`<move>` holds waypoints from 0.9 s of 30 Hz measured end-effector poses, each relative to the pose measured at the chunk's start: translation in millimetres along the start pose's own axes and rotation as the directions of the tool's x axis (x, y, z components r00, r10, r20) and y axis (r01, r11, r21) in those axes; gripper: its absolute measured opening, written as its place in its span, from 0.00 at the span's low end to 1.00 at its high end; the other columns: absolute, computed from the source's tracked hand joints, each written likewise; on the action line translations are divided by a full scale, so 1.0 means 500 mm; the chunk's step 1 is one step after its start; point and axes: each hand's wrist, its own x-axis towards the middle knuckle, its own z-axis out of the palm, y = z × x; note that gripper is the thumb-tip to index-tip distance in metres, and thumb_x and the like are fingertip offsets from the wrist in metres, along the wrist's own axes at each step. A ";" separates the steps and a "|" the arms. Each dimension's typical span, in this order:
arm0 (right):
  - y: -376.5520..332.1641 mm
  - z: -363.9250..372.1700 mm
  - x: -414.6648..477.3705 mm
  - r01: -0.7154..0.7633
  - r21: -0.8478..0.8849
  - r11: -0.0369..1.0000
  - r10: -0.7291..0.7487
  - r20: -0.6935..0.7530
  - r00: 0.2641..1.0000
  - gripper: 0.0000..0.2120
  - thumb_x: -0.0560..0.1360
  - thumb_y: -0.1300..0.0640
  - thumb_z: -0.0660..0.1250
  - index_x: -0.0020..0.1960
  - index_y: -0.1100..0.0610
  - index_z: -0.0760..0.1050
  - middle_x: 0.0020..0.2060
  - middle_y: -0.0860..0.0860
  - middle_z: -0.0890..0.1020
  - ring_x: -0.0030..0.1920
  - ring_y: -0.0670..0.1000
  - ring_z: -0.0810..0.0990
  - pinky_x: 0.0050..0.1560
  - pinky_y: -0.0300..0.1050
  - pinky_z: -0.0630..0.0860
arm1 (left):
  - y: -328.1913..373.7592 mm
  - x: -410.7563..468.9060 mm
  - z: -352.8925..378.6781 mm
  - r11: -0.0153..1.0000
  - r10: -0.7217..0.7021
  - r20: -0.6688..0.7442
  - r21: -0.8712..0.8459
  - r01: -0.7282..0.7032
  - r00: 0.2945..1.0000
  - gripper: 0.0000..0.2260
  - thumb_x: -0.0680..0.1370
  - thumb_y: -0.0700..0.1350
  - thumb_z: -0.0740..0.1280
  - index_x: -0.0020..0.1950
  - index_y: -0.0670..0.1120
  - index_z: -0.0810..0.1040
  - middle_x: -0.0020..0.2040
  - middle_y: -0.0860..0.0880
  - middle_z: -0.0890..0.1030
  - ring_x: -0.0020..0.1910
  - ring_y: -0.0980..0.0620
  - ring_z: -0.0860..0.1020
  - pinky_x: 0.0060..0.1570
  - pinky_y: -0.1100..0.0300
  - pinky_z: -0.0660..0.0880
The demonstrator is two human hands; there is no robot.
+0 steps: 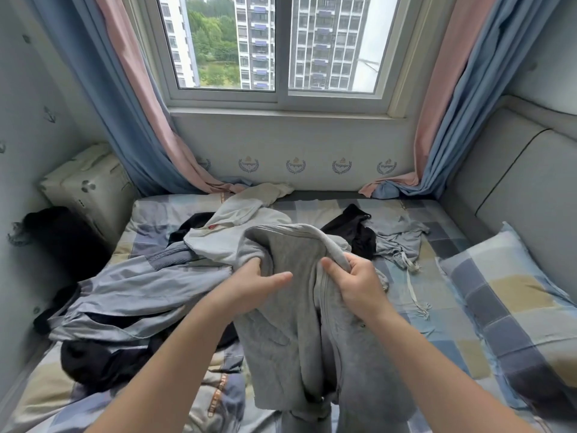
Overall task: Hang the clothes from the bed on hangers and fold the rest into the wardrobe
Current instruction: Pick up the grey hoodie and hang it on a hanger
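The fingers (pixel 255 264) of the left hand (pixel 249 285) curl into a fold of the grey top (pixel 290 332), the thumb laid flat across the cloth; the right hand (pixel 359 289) pinches the top's ribbed edge, fingers (pixel 354 260) hooked over it and thumb pressed in front. The top is mid-grey and fleecy, with a seam running down between the hands; it hangs bunched from both grips above the near edge of the bed (pixel 443 310), lifted off the checked sheet. Behind it lies a white top (pixel 237 226), reaching to the far edge; a blue-grey jacket (pixel 140 282) sprawls toward the left edge; black clothes (pixel 356 235) and a pale corded garment (pixel 399 242) lie right of middle; a pillow (pixel 515 295) sits at the right edge.
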 end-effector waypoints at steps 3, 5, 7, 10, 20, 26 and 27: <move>-0.047 0.000 -0.003 0.053 0.034 0.998 -0.052 -0.015 0.999 0.19 0.79 0.50 0.69 0.38 0.64 0.75 0.29 0.58 0.75 0.32 0.51 0.72 0.33 0.50 0.70 | 0.021 -0.030 0.033 0.989 0.111 0.201 -0.117 -0.089 0.973 0.34 0.66 0.66 0.73 0.67 0.50 0.76 0.56 0.59 0.81 0.51 0.71 0.79 0.52 0.72 0.76; -0.073 0.001 -0.006 0.082 0.049 0.995 -0.080 -0.030 0.996 0.21 0.78 0.46 0.68 0.41 0.66 0.77 0.32 0.61 0.78 0.33 0.50 0.75 0.34 0.49 0.73 | 0.035 -0.050 0.052 0.985 0.156 0.295 -0.121 -0.125 0.943 0.30 0.62 0.67 0.72 0.60 0.55 0.78 0.57 0.58 0.83 0.53 0.68 0.80 0.56 0.66 0.77; -0.097 0.002 -0.012 0.102 0.046 0.994 -0.099 -0.063 0.993 0.20 0.79 0.46 0.67 0.40 0.62 0.78 0.30 0.54 0.79 0.32 0.48 0.76 0.33 0.45 0.74 | 0.045 -0.066 0.066 0.984 0.169 0.251 -0.088 -0.152 0.953 0.29 0.62 0.68 0.72 0.58 0.56 0.76 0.55 0.59 0.81 0.49 0.66 0.81 0.52 0.63 0.79; -0.132 -0.004 -0.017 0.106 0.077 0.991 -0.095 -0.134 0.986 0.24 0.78 0.42 0.65 0.38 0.62 0.77 0.29 0.54 0.75 0.30 0.52 0.72 0.29 0.47 0.70 | 0.064 -0.091 0.086 0.972 0.216 -0.065 -0.080 -0.221 0.974 0.29 0.60 0.69 0.73 0.55 0.56 0.72 0.52 0.57 0.78 0.47 0.59 0.80 0.50 0.56 0.79; -0.218 -0.008 -0.013 0.126 0.173 0.977 -0.093 -0.187 0.978 0.31 0.81 0.44 0.64 0.40 0.74 0.67 0.31 0.56 0.70 0.33 0.55 0.66 0.34 0.52 0.64 | 0.083 -0.126 0.131 0.920 0.391 -0.161 0.064 -0.386 0.906 0.16 0.69 0.64 0.70 0.44 0.54 0.74 0.38 0.58 0.78 0.39 0.57 0.78 0.37 0.60 0.71; -0.230 -0.009 -0.016 0.145 0.166 0.975 -0.129 -0.104 0.986 0.08 0.82 0.61 0.64 0.52 0.62 0.81 0.44 0.58 0.85 0.44 0.58 0.82 0.50 0.55 0.79 | 0.079 -0.110 0.087 0.895 0.322 -0.202 -0.252 -0.367 0.925 0.15 0.74 0.58 0.68 0.46 0.46 0.81 0.41 0.52 0.84 0.42 0.50 0.82 0.44 0.44 0.78; -0.231 -0.012 -0.020 0.127 0.189 0.974 -0.113 -0.079 0.990 0.08 0.81 0.64 0.64 0.56 0.60 0.81 0.48 0.56 0.86 0.49 0.58 0.84 0.52 0.53 0.80 | 0.079 -0.104 0.072 0.886 0.296 -0.228 -0.297 -0.355 0.928 0.16 0.74 0.57 0.68 0.44 0.44 0.81 0.39 0.50 0.83 0.39 0.51 0.80 0.42 0.43 0.77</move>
